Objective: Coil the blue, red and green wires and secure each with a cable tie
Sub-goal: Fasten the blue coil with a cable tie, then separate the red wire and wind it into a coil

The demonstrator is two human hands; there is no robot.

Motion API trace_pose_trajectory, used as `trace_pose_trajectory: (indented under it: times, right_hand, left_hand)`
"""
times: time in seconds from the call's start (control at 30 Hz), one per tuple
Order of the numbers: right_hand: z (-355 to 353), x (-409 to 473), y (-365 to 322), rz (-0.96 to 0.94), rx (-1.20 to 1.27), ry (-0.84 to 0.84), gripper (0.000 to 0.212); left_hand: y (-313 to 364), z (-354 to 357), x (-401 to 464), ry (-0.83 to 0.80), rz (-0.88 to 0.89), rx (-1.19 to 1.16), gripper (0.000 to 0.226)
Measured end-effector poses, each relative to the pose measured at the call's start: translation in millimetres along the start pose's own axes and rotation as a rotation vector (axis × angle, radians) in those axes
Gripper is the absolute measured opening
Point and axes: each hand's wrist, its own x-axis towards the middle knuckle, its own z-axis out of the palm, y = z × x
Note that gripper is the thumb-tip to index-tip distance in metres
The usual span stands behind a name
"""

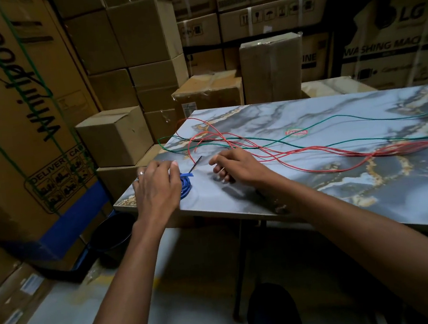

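The left hand is cupped over the blue wire, fingers curled down to pin the finished coil flat so it cannot spring open, with a black cable tie jutting from the coil's far side. Just right of the coil, the right hand hovers half-curled; whether it pinches anything I cannot tell. Beyond the coil, the red wire and green wire sprawl loose across the marble table, apparently awaiting their turn.

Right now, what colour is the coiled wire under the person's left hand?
Blue. The coiled wire shows best in the head view, partly covered by the left hand.
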Motion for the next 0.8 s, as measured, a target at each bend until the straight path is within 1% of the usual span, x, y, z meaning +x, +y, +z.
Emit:
trace_pose_trajectory:
  times: [0.07,0.13,0.27,0.33,0.43,0.5,0.57,0.67,0.73,0.8]
  right_hand:
    - [-8.9,-2.6,1.3,0.001,-0.006,0.016,0.027]
    - [-19.0,-5.0,3.4,-0.03,-0.08,0.049,0.024]
    - [-44.2,-14.2,6.5,-0.135,-0.422,0.167,0.017]
    - [-56.8,-19.1,8.9,-0.156,-0.521,0.196,0.018]
    - [-73.7,-21.1,16.3,-0.184,-0.649,0.252,0.018]
    - [-83.5,-22.9,20.7,-0.183,-0.721,0.278,0.019]
    - [-92.1,-26.2,25.6,-0.184,-0.795,0.3,0.022]
    - [-104.8,-33.9,31.3,-0.178,-0.905,0.362,0.035]
    - [-115.5,-37.6,31.6,-0.154,-0.972,0.355,0.04]
    - [-126.0,-40.1,32.6,-0.155,-1.038,0.277,0.032]
  left_hand:
    - [8.2,2.3,4.0,0.039,0.038,0.035,0.038]
    - [18.8,5.0,7.3,0.09,0.077,0.065,0.034]
    - [44.2,13.9,10.9,0.172,0.167,0.141,0.03]
    - [57.9,20.1,12.3,0.173,0.213,0.131,0.029]
    - [79.3,32.4,13.5,0.133,0.312,0.087,0.028]
    - [93.4,42.7,16.4,0.08,0.366,0.084,0.028]
    - [104.9,54.0,21.0,0.002,0.372,0.094,0.028]
    - [118.7,72.2,28.0,-0.099,0.366,0.099,0.031]
    - [127.6,83.9,31.2,-0.137,0.374,0.111,0.032]
    - [136.5,94.1,33.6,-0.184,0.367,0.1,0.033]
